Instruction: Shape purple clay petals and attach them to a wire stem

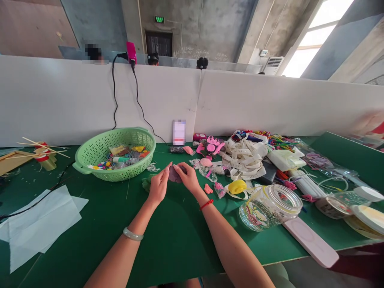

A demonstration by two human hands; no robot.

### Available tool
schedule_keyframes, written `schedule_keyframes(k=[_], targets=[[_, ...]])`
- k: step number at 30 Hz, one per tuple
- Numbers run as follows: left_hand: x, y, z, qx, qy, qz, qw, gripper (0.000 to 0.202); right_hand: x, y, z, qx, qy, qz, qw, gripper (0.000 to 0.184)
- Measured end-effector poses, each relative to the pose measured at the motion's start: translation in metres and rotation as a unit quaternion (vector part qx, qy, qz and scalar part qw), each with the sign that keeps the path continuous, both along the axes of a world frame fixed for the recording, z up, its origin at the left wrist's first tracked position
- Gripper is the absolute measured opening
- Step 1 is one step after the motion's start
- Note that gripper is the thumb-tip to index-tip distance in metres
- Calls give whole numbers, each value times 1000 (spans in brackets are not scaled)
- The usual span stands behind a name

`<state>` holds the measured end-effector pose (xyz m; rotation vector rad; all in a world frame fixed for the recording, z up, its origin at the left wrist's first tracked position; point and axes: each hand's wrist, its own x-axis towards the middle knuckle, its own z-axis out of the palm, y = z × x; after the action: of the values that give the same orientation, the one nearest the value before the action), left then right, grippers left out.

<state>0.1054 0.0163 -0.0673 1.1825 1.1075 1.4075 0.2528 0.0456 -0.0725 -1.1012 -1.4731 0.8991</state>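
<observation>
My left hand and my right hand meet over the green tabletop, with fingertips pressed on a lump of purple modelling clay. Most of the lump is hidden by my fingers. A green clay piece lies just beyond my left hand. To the right of my right hand sit small pink clay pieces and a yellow clay piece. A jade bangle circles my left wrist, and a red string bracelet circles my right.
A pale green plastic basket of craft supplies stands at left, beside white paper sheets. An open glass jar, printed ribbon and several packets crowd the right. A white partition runs along the table's far side.
</observation>
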Motion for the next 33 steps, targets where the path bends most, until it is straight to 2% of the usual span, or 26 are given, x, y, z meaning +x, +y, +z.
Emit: schedule_keyframes(k=[6,9,12,19,25,30,33], targets=[[-5,-1,3,99,137,-7,986,40,1,-1,0,-9,-3,16,1000,47],[-10,2,1,149,223,-13,963,44,3,-2,2,-15,-14,28,999,48],[-12,5,-2,186,269,-10,945,50,5,-2,5,-20,-21,46,999,48],[-10,3,-2,178,297,-11,938,52,8,-2,7,-30,-11,58,998,50],[-14,5,1,103,207,12,973,67,6,-2,8,-13,-7,63,998,49],[-13,3,2,146,281,-4,949,59,3,-3,7,-9,-7,51,999,50],[-10,0,2,133,267,-11,954,63,2,-2,8,-15,21,33,999,50]])
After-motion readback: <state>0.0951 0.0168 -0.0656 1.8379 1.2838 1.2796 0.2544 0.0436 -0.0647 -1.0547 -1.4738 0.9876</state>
